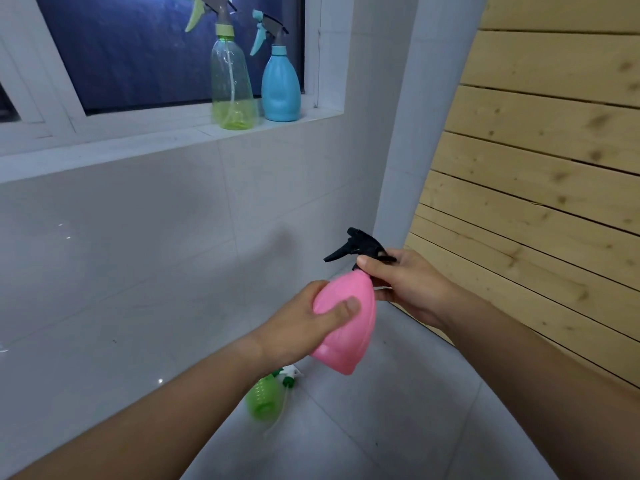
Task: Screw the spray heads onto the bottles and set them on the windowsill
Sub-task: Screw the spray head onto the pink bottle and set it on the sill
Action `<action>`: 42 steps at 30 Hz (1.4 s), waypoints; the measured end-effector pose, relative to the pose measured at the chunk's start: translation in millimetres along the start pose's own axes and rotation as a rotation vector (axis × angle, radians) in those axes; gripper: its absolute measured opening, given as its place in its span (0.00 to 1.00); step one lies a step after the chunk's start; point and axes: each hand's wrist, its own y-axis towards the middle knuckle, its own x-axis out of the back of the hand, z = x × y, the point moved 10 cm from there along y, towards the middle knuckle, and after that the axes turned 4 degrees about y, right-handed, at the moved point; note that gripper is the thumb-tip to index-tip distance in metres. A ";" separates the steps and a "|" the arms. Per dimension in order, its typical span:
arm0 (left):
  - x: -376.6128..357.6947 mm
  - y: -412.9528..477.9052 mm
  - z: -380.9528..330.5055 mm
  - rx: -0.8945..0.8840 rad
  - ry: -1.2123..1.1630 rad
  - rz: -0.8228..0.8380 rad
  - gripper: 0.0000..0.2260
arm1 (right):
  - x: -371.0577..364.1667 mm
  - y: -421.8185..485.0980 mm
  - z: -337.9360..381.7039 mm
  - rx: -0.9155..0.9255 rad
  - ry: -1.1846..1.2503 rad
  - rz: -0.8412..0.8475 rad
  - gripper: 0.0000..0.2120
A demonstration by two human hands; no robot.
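Observation:
A pink bottle (346, 327) is held tilted in mid-air at the centre of the head view. My left hand (304, 327) wraps around its body from the left. My right hand (405, 282) grips the neck, where a black spray head (360, 247) sits on top with its trigger pointing left. On the white windowsill (138, 143) stand a clear green bottle (232, 84) and a blue bottle (280, 84), both upright with spray heads on. A small green bottle (265, 396) lies on the floor below my hands, with a white and green spray head (289, 374) beside its top.
A white tiled wall (138, 254) runs under the windowsill. A wall of wooden slats (536, 168) rises on the right. Grey floor tiles (381, 427) spread below. The dark window pane (138, 46) is behind the two bottles on the sill.

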 end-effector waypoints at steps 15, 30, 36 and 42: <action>7.4 6.1 15.3 0.037 0.113 -0.165 0.44 | -12.4 -3.6 8.7 0.048 0.090 -0.092 0.06; 6.1 5.5 12.5 0.027 -0.259 -0.044 0.22 | -18.5 -4.0 17.5 0.083 0.278 -0.024 0.07; 21.8 6.9 6.2 -0.028 -0.101 -0.198 0.24 | -16.6 -2.3 16.8 0.118 0.231 -0.095 0.07; 28.5 6.6 5.8 -0.027 0.011 -0.245 0.24 | -18.0 0.5 11.8 0.112 0.242 -0.108 0.06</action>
